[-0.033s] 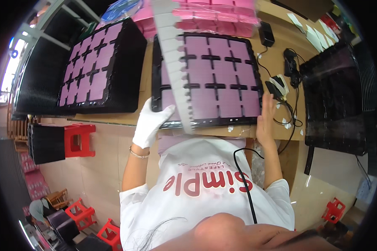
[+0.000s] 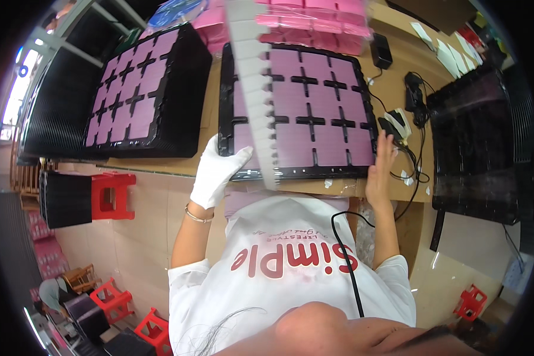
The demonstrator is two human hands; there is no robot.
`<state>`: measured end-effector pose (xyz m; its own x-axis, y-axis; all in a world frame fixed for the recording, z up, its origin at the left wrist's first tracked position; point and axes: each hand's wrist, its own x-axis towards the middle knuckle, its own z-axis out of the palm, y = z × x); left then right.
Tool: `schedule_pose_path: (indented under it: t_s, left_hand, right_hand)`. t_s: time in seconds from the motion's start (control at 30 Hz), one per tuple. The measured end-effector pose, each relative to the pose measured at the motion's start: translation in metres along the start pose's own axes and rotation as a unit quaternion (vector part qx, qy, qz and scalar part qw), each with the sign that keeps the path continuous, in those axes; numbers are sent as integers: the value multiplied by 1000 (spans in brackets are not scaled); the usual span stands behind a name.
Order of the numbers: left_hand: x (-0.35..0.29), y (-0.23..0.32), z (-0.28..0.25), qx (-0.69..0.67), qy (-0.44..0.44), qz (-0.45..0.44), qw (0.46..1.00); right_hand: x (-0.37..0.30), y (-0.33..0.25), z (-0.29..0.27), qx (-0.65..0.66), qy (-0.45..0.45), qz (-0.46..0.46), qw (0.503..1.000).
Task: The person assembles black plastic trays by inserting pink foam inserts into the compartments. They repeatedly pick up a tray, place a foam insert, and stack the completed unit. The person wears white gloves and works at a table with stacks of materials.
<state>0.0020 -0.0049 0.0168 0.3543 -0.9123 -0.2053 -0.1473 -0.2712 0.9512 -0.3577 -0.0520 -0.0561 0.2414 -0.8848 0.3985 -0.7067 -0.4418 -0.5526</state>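
Note:
A black tray (image 2: pixel 296 174) holding rows of mauve rectangular pieces (image 2: pixel 291 95), parted by black cross-shaped ridges, lies in front of me. My left hand (image 2: pixel 212 175), in a white glove, is closed on its near left corner, thumb over the rim; the fingers below are hidden. Bare and stretched out, my right hand (image 2: pixel 381 169) rests along the tray's right side near the front corner. A pale grey strip (image 2: pixel 255 89) with a toothed right edge runs from the top of the picture down across the tray's left part, covering some pieces.
Left of the tray rises a stack of similar black trays (image 2: pixel 181 101). Pink pieces in clear wrap (image 2: pixel 314 21) lie behind. To the right are black cables (image 2: pixel 415 107), a power adapter (image 2: pixel 381 52) and another dark tray stack (image 2: pixel 474 142). A red stool (image 2: pixel 115 196) stands at the left.
The whole picture has shifted slightly, and the toothed strip shows a little farther right across the tray. Both hands keep their places at the tray.

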Motion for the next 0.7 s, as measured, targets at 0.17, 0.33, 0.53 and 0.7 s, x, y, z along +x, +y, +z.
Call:
schedule_pose_path:
  t_s: [0.17,0.33,0.53,0.7]
  left_hand:
    - [1,53,-62,28,84,84,993]
    - [45,67,-230,97,230,213,945]
    - [100,46,-375,-78,238,66,966]
    - [134,0,-436,71,256,-2,964]
  right_hand:
    - [23,-24,-17,78,124,-14,989]
    - [32,-38,-10,119,122,-25,985]
    - [36,-43,9,110,62,-29,992]
    - [41,-58,12,94,29,-31,995]
